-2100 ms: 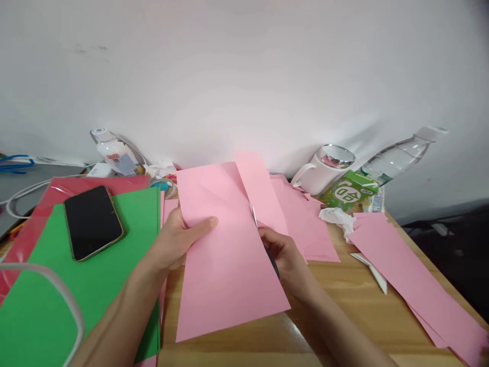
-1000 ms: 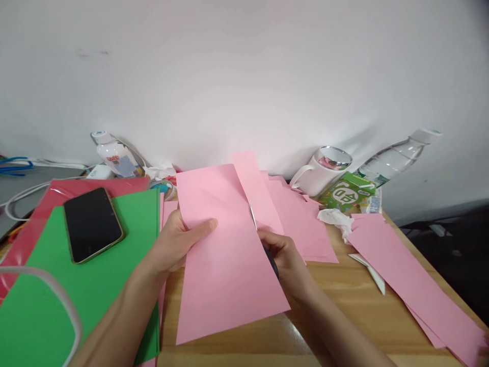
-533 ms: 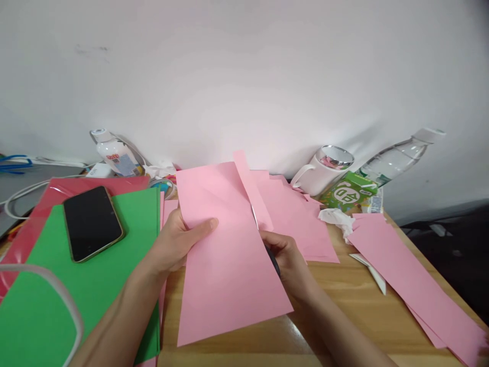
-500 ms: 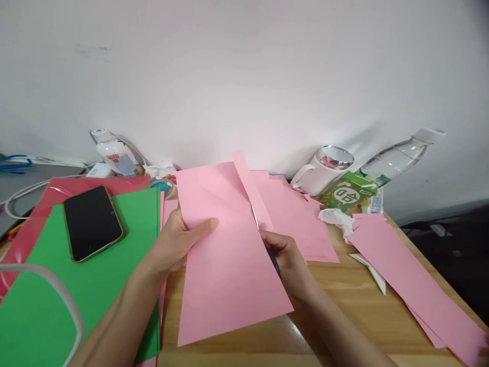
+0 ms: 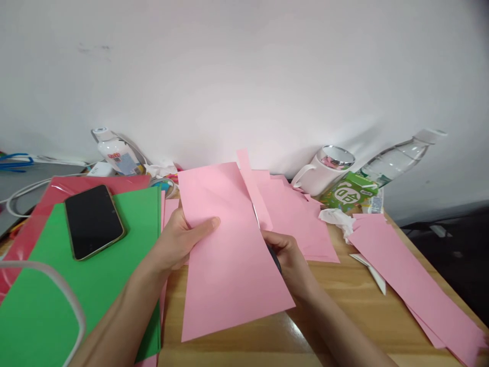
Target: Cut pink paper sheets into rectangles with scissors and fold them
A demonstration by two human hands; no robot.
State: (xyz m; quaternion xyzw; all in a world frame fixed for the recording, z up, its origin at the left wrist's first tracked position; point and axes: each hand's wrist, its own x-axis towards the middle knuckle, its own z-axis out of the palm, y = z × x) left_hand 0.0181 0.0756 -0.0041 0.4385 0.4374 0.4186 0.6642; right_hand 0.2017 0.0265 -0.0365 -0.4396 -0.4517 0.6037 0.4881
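Note:
A pink sheet of paper point(image 5: 233, 275) is held up above the table, pinched at its left edge by my left hand point(image 5: 179, 239), thumb on top. My right hand point(image 5: 288, 260) is closed round the dark handle of a pair of scissors point(image 5: 274, 259). Part of the handle is covered by the sheet and my fingers. A short stretch of metal blade shows at the sheet's right edge. There a narrow pink strip point(image 5: 254, 191) stands partly cut from the sheet and leans away to the right. Behind it, more pink paper point(image 5: 301, 219) lies on the table.
Green sheets point(image 5: 114, 285) carry a phone point(image 5: 94, 221) on the left. A white mug point(image 5: 324, 171), a green packet point(image 5: 349, 192), a leaning clear bottle point(image 5: 399, 158) and crumpled tissue point(image 5: 340, 219) stand or lie back right. Long pink pieces point(image 5: 416, 285) lie along the right edge. A white cable point(image 5: 57, 285) loops at left.
The pink sheet has shifted very slightly to the right and tilted a little. The strip's top has moved slightly right. Both hands keep their holds.

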